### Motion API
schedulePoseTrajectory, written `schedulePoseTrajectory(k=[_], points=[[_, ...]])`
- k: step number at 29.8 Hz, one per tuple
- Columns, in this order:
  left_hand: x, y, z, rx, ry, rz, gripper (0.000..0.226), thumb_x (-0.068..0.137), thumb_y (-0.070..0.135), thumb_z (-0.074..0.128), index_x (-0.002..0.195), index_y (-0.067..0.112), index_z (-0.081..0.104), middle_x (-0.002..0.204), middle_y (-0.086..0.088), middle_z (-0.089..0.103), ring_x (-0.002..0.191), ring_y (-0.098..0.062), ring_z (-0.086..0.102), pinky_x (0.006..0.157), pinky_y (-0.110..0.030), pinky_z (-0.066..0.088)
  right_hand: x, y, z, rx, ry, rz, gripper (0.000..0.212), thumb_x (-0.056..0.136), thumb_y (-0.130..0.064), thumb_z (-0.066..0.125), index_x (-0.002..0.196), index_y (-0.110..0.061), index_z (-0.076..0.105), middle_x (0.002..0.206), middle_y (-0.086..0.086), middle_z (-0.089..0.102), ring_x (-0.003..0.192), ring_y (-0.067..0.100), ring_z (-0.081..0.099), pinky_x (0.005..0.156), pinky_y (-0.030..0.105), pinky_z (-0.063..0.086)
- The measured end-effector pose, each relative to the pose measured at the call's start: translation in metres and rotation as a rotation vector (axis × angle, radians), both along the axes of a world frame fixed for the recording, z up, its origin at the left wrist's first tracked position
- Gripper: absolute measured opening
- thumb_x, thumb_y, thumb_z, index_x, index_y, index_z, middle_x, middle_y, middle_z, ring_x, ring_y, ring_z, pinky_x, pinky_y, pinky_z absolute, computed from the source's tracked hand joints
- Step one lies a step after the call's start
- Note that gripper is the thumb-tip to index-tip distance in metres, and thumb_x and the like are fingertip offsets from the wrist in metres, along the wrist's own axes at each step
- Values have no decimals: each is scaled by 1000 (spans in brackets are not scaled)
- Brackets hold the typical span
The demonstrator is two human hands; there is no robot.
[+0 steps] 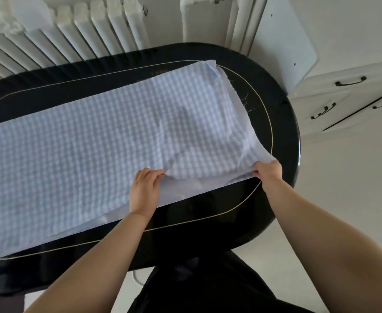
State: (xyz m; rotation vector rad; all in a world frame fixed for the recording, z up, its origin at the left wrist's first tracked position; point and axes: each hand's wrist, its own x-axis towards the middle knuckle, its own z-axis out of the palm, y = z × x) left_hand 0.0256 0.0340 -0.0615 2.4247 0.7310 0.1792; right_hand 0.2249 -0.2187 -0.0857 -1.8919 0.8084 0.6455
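- Checked cloth (99,141), pale blue and white, lies spread lengthwise on the black oval table (282,123); it covers most of the top and runs off the left edge of view.
- Right end of the cloth stops short of the table's rounded right end; loose threads hang from that raw edge.
- The cloth is at least doubled: a plain pale underside shows at its far right corner and along its near edge.
- Near right corner of the cloth is lifted off the table; the upper layer billows and creases there.
- Left hand (145,189) rests on the near edge of the cloth, fingers curled, pinching a fold of the upper layer.
- Right hand (269,171) grips the near right corner of the cloth, fingers closed round the edge, just inside the table's gold line (271,132).
- Both forearms reach in across the near rim of the table.
- White radiator (77,35) stands behind the table's far side.
- White drawers (348,93) with dark handles stand beyond the table's right end.
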Motion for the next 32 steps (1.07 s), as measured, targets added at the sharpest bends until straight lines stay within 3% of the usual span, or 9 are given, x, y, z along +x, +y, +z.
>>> schedulePoseTrajectory(k=[3,7,10,13,16,19,23,28,32], points=[[0,1,-5,-104,114,-63,22,96,17,52,109,13,69,98,0,63,100,-18,55,81,-24,40,-7,12,11,-196,-200,92,80,83,-27,71,147,-22,22,135,6,41,115,26,49,88,37,46],[-12,-9,-24,-91,452,-340,40,93,40,54,130,27,51,132,8,44,125,-18,37,102,-33,33,-20,21,3,-591,-336,472,63,90,-44,57,143,-17,35,145,11,34,132,30,34,109,44,32],[-26,-14,-29,50,488,-395,55,93,48,48,143,30,33,152,5,23,140,-21,20,113,-38,21,-22,31,2,-509,-89,391,71,92,-56,45,144,-10,31,147,14,36,129,34,42,103,48,40],[-36,-7,-37,150,587,-337,71,95,53,38,151,27,4,161,-2,-11,147,-27,-11,118,-46,2,-20,46,11,-363,-28,201,80,92,-48,52,149,-6,14,154,14,24,120,35,52,87,42,49],[-40,3,-41,128,639,-274,74,95,54,36,151,26,-3,160,-1,-16,147,-27,-13,119,-51,5,-20,55,10,-187,53,-173,90,85,-46,65,148,-4,17,135,13,47,102,26,63,82,35,55],[-38,5,-41,144,622,-260,78,93,55,42,151,28,-2,161,1,-10,148,-26,-3,118,-51,13,-27,66,11,12,65,-181,58,85,-41,66,126,-2,53,82,4,58,65,15,57,59,25,51],[-35,5,-36,134,609,-236,82,90,56,48,150,31,-1,161,1,-4,147,-26,4,117,-49,17,-33,77,20,139,236,-391,31,78,-40,76,93,-18,59,77,-4,56,62,7,53,61,21,50],[-37,14,-37,200,648,-278,90,86,68,39,145,39,-22,155,2,-31,144,-30,-21,114,-54,-7,-57,76,17,-2,-100,-311,23,91,-34,60,84,-13,57,75,-4,49,77,14,51,77,32,49],[-39,17,-42,269,663,-408,81,90,67,27,141,39,-30,150,3,-39,141,-31,-29,114,-57,-8,-70,66,2,42,-71,-420,22,88,-27,66,72,-16,57,80,-5,57,81,13,60,88,37,55]])
